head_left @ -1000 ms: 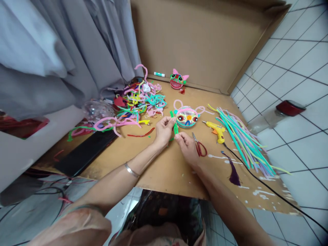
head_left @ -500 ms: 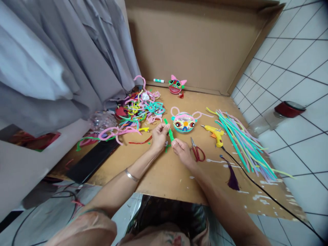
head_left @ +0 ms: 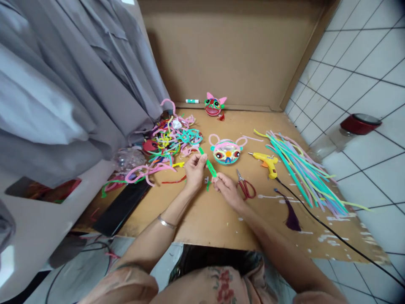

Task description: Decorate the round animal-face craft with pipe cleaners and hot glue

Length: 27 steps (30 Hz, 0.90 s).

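Observation:
My left hand [head_left: 193,170] and my right hand [head_left: 225,188] pinch the two ends of a green pipe cleaner [head_left: 208,165] just above a cardboard sheet [head_left: 202,215]. The left hand holds the upper part, the right hand the lower end, fingers closed on it. Just beyond the hands lies a round animal face made of pipe cleaners with pink ears [head_left: 227,150]. Red-handled scissors [head_left: 244,186] lie right beside my right hand.
A tangled heap of coloured pipe cleaners [head_left: 167,141] lies at the left, a bundle of straight ones [head_left: 300,171] at the right. A yellow glue gun [head_left: 266,162] with a black cord, a purple tassel [head_left: 289,214], a second animal face [head_left: 213,105] and a glue stick [head_left: 191,101] are also there. Grey curtain hangs left.
Both hands stay pinched on the green pipe cleaner, which now tilts more to the left at its top. The camera has tilted, so everything sits slightly lower in view.

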Motion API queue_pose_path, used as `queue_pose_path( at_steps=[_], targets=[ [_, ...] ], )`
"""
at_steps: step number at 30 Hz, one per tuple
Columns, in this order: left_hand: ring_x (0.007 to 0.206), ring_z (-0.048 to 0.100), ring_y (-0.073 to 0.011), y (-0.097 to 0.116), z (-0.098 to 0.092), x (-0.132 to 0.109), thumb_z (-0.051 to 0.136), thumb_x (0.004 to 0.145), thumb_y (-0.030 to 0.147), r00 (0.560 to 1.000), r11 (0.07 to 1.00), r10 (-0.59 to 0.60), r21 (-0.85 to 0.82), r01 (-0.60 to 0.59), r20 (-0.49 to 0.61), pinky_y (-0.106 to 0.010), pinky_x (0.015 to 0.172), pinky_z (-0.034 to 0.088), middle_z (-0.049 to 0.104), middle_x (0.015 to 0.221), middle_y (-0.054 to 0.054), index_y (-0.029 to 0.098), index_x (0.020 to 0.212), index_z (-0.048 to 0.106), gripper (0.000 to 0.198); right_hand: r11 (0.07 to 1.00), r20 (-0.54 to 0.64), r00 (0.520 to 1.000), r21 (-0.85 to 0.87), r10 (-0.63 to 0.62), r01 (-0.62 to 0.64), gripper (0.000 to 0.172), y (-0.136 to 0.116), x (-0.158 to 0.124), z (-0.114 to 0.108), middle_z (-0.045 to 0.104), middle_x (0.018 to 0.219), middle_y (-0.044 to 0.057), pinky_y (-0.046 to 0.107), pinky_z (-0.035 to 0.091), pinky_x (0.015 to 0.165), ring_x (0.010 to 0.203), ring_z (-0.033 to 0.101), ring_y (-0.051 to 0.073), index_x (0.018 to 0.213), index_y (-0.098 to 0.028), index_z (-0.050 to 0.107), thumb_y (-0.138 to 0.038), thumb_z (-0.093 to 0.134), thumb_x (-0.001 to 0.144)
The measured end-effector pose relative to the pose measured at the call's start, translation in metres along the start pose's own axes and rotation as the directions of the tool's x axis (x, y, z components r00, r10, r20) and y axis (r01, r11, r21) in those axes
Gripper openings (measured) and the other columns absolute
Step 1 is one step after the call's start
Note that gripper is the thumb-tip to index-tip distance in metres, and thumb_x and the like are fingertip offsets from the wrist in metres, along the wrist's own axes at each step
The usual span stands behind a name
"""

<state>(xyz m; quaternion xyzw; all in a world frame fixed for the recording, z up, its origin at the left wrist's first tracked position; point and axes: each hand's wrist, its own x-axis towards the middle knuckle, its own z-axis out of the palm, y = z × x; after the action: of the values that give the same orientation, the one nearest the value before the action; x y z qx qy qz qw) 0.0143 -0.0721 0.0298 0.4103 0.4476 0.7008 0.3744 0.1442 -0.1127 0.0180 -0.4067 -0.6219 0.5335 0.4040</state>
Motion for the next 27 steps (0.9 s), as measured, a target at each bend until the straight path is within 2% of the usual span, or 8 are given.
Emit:
queue_pose_path(
  at_steps=[6,12,16,20,22,27],
  targets=[
    [0.049,0.04,-0.0067,0.0,-0.002,0.0,0.076,0.069,0.055,1.0,1.0,0.014,0.013,-0.014,0.026,-0.021,0.051,0.035,0.048,0.053,0.005,0.018,0.063,0.055,0.044,0.999,-0.067,0.998,-0.032,-0.02,0.017,0.025,0.001,0.007,0.0,0.037,0.055,-0.005,0.025,0.025,0.054,0.056,0.034,0.011,0.057,-0.023,0.04,-0.039,0.047,0.076],
    [0.048,0.036,-0.0069,-0.001,-0.004,0.004,0.079,0.066,0.052,0.996,0.997,-0.072,-0.012,0.073,0.058,-0.02,0.049,0.032,0.044,0.051,0.005,0.019,0.056,0.05,0.045,0.998,-0.056,0.997,0.04,0.044,-0.041,0.021,0.001,0.011,0.009,0.031,0.051,-0.006,0.025,0.021,0.05,0.053,0.029,0.011,0.051,-0.023,0.037,-0.036,0.044,0.066],
    [0.047,0.035,-0.0054,0.001,-0.001,0.005,0.082,0.063,0.041,0.979,0.968,-0.197,-0.145,0.203,0.059,-0.019,0.047,0.029,0.043,0.051,0.006,0.018,0.055,0.047,0.043,0.989,-0.078,0.993,0.123,0.09,-0.08,0.022,0.001,0.008,0.016,0.03,0.048,-0.007,0.024,0.02,0.048,0.048,0.027,0.009,0.049,-0.023,0.037,-0.036,0.046,0.065],
    [0.05,0.043,-0.0048,0.004,0.001,0.006,0.083,0.058,0.031,0.928,0.882,-0.355,-0.288,0.373,0.114,-0.017,0.05,0.034,0.051,0.057,0.005,0.017,0.06,0.051,0.035,0.979,-0.078,0.989,0.172,0.124,-0.109,0.021,0.006,0.009,0.019,0.035,0.045,-0.008,0.023,0.022,0.047,0.045,0.029,0.008,0.049,-0.022,0.04,-0.034,0.048,0.064],
    [0.05,0.043,-0.005,0.005,0.0,0.007,0.083,0.059,0.031,0.932,0.891,-0.339,-0.273,0.362,0.127,-0.017,0.05,0.034,0.051,0.056,0.005,0.016,0.06,0.053,0.034,0.985,-0.074,0.991,0.137,0.114,-0.103,0.019,0.008,0.01,0.018,0.038,0.044,-0.007,0.023,0.025,0.047,0.044,0.032,0.008,0.05,-0.022,0.045,-0.034,0.048,0.065],
    [0.046,0.036,-0.0052,0.006,-0.003,0.008,0.082,0.065,0.042,0.972,0.981,-0.134,-0.111,0.157,0.191,-0.019,0.046,0.03,0.042,0.049,0.007,0.017,0.056,0.05,0.041,0.996,0.011,0.999,0.077,0.046,-0.047,0.02,0.01,0.01,0.01,0.054,0.054,-0.004,0.022,0.035,0.052,0.052,0.047,0.01,0.062,-0.02,0.059,-0.038,0.055,0.071]
  ],
)
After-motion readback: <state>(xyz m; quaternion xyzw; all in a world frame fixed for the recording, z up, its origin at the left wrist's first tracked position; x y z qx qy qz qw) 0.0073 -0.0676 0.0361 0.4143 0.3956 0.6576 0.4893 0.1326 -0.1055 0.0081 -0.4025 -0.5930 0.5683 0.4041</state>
